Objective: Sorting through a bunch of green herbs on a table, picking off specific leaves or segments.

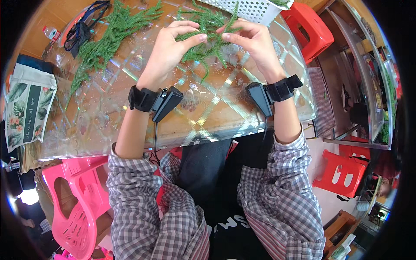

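Thumb and finger nearly together, the right hand (255, 40) pinches the green sprig (209, 47) over the counter's (182, 123) far side; the left hand (171, 45) sits slightly parted beside it, hold unclear. One uneven tug could snap thin stems!

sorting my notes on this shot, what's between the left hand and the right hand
Green needle-leaved sprigs fill the stretch between the left hand and the right hand, as the head view shows.

Pink plastic chair (83, 201), red stool (321, 40), pale floor (319, 151), metal-framed shelving (359, 143).
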`<state>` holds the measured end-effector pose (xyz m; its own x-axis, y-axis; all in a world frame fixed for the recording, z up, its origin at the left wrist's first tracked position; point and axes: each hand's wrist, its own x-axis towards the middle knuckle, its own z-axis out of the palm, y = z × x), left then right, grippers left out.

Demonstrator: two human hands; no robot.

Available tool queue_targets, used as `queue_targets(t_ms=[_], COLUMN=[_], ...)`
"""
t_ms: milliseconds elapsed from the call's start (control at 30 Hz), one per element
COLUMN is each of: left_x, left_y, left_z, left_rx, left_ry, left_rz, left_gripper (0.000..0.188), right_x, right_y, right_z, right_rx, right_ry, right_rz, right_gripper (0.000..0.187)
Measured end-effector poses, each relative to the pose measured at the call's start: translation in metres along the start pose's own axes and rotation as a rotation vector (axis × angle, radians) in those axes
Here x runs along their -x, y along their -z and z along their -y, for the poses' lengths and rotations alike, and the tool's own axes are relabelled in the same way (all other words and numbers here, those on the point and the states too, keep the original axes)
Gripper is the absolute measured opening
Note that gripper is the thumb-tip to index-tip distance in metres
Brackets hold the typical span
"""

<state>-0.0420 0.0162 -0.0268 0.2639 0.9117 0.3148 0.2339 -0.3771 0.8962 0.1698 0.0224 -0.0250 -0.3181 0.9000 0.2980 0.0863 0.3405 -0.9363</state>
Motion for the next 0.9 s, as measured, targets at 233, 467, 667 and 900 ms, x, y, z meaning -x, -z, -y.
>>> queue_targets(t_ms=[233, 467, 667, 900], left_x=[-0.0007, -0.0008, -0.0016, -0.0011], left_y=[0.0001, -0.0003, -0.0012, -0.0041], left_z=[0.002, 0.0024, 0.0025, 0.0024], left_rx=[0.009, 0.021, -0.093, -0.207], left_ry=[-0.019, -0.002, -0.059, -0.111], left_rz=[-0.026, -0.048, -0.071, -0.102], left_gripper=[0.014, 0.015, 0.02, 0.026], right_x=[-0.0001, -0.001, -0.0006, 0.0002], right_y=[0.0009, 0.0011, -0.0006, -0.001], right_z=[0.002, -0.0014, -0.0018, 0.0002], right_rx=[0.017, 0.032, 0.012, 0.023], right_ry=[-0.037, 0.052, 0.01, -0.007], right_rz=[0.023, 0.058, 0.017, -0.02], right_gripper=[0.013, 0.014, 0.014, 0.013])
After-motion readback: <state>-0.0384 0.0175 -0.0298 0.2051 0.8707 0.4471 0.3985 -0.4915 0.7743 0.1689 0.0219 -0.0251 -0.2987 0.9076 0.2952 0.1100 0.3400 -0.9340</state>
